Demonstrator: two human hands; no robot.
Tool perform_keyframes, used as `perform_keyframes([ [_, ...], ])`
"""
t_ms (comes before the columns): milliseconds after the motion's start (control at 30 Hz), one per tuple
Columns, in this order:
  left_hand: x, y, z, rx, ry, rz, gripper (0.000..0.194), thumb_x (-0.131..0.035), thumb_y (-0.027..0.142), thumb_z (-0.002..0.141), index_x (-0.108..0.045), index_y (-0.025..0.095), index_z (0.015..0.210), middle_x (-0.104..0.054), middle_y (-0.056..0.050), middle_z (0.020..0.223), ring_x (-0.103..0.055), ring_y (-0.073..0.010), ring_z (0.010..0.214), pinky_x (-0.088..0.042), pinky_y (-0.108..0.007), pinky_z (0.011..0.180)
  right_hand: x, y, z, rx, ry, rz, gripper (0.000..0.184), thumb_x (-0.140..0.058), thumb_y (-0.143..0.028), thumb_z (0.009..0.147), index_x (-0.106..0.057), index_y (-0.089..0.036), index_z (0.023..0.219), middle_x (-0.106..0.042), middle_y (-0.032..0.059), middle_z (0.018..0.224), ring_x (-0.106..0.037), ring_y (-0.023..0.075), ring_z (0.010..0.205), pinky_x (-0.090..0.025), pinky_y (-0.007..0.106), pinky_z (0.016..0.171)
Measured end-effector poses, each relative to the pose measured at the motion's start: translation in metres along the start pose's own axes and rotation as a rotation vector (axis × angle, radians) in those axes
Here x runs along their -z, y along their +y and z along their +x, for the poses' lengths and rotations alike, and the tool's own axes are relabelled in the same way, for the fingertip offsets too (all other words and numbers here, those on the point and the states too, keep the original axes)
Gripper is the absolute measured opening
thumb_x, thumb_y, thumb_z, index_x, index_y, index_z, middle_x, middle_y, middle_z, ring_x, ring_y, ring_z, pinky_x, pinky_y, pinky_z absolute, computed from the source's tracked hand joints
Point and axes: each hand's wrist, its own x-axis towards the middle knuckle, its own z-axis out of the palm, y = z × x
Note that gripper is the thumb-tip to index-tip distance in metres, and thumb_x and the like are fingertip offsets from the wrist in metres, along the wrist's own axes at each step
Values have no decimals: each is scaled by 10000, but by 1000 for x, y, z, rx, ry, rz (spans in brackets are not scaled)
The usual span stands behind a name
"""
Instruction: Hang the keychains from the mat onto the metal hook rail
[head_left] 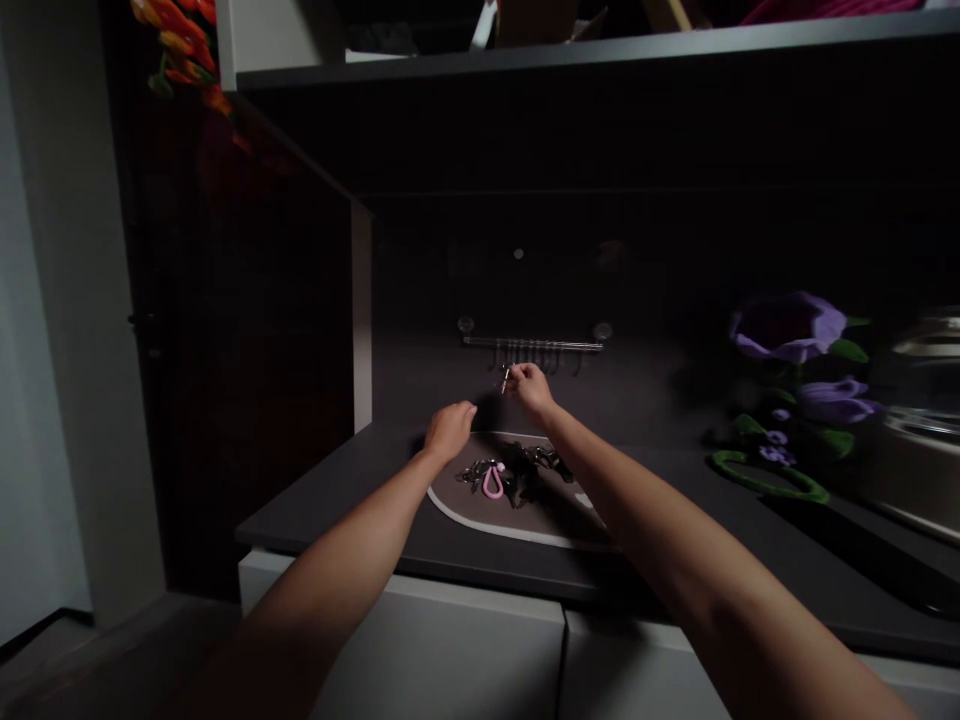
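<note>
My right hand [531, 388] is raised just under a metal hook rail [532, 344] on the dark back wall, its fingers pinched on a small metal key or ring [505, 379]. My left hand [449, 430] hovers lower left of it with fingers curled, above a rounded tray [480, 520] with a pale rim. A heap of keys and keyrings [525, 470], one with a pink loop [493, 484], lies in the tray. The rail carries several small hooks.
Purple fabric flowers [791, 330] with a green stem [765, 480] lie on the dark counter [360, 500] at right, beside a metal container [919, 430]. A shelf [585, 50] runs overhead, orange flowers [180, 40] at top left. White drawer fronts [450, 640] sit below.
</note>
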Motion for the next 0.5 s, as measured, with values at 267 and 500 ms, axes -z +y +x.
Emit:
perform_keyframes([
  [267,2,0,0,5,-58,89,341,-290,304,878,-609,185,878,-638,-96,850,-574,-182,796,-360,-256,685,-28,4,29,-56,107,112,118,-374,-175,843,-400,-176,728,-456,-52,578,-480,36,444,-466,185,479],
  [500,0,-1,0,13,-79,66,339,-299,314,874,-612,185,861,-640,-101,840,-575,-191,796,-355,-261,678,-36,8,38,-72,170,96,155,-409,-168,837,-429,-160,684,-480,-39,568,-458,28,430,-474,178,452],
])
